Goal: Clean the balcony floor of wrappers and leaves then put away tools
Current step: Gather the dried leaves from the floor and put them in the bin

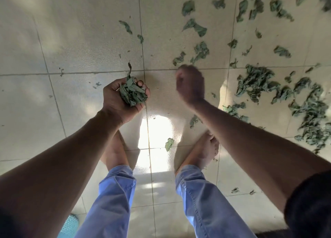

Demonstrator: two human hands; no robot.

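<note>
Early stage yet. Left hand (125,99) cups a clump of dry grey-green leaves (132,93); right hand (190,83) is blurred, fingers curled, contents not discernible. Many scattered leaves (258,81) remain on the pale tiled floor (80,40), right and far. No wrappers or tools seen.

Bare tiled floor (71,40) at left; loose leaves (254,81) litter right side.
</note>
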